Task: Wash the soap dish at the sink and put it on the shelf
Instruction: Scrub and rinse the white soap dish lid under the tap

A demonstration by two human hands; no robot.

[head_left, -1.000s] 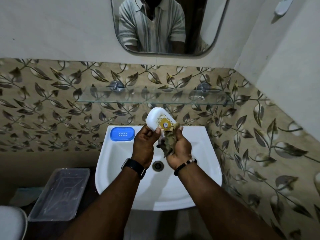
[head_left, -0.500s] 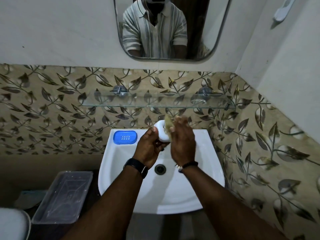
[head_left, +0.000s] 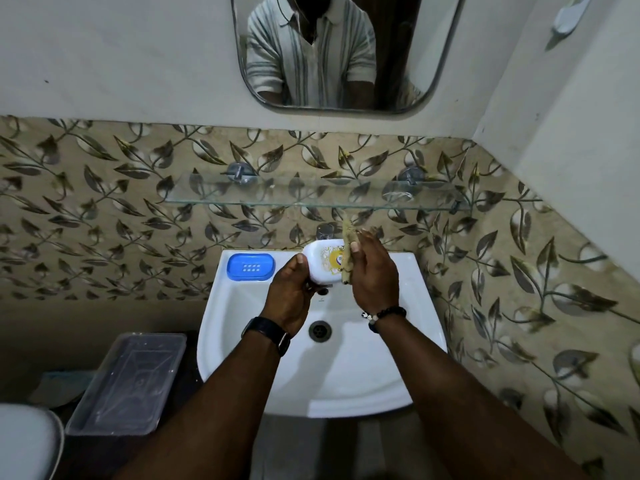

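Observation:
Over the white sink (head_left: pixel 398 358) my left hand (head_left: pixel 289 294) grips a white soap dish lid (head_left: pixel 323 259) with a gold emblem on it. My right hand (head_left: pixel 375 271) presses a yellowish scrubber (head_left: pixel 347 256) against the lid's right side. The blue soap dish base (head_left: pixel 250 267) lies on the sink's back left corner. A glass shelf (head_left: pixel 311 194) is fixed to the tiled wall above the sink, with nothing standing on it.
The tap (head_left: pixel 325 231) pokes out just behind the lid. The drain (head_left: pixel 320 330) sits in the middle of the basin. A clear plastic box (head_left: pixel 128 379) stands left of the sink. A mirror (head_left: pixel 343 50) hangs above the shelf.
Both hands moved from above the basin back toward the tap. The scrubber, bunched below the lid a second ago, now rubs the lid's right side.

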